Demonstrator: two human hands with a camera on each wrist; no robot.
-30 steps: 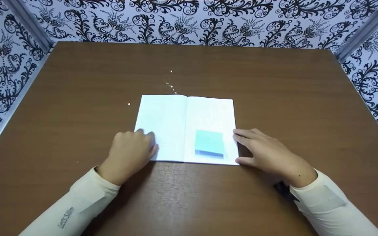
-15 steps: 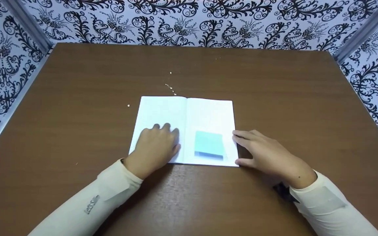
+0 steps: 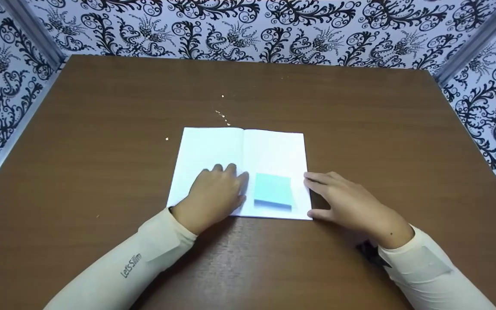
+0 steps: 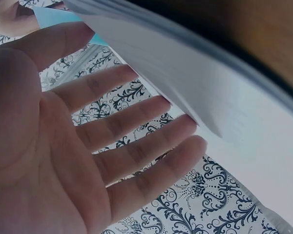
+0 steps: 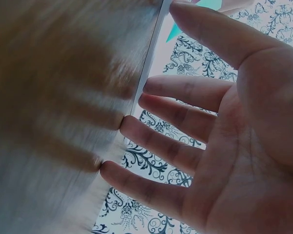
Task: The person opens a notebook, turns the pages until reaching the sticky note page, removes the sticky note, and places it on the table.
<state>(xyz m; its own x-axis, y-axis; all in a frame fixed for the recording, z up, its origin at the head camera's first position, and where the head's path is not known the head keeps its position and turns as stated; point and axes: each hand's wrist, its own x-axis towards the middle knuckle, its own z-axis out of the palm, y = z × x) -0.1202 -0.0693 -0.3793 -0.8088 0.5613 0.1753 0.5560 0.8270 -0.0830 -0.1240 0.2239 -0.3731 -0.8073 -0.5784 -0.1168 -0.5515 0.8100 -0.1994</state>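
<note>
An open notebook with blank white pages lies flat on the brown table. On the lower half of its right page sits a light blue sticky note pad. My left hand rests palm down on the left page, its fingertips close to the centre fold. In the left wrist view, the fingers of that hand stretch out and touch the paper. My right hand lies at the notebook's right edge, thumb and fingertips touching it. Straight, spread fingers of that right hand show in the right wrist view.
Small pale crumbs are scattered on the table behind and left of the notebook. Black-and-white patterned walls border the table's back and sides. A dark object shows beneath the right wrist.
My left hand has slid right across the left page, from its outer lower corner to beside the fold. The right hand, notebook and sticky note pad stay in place.
</note>
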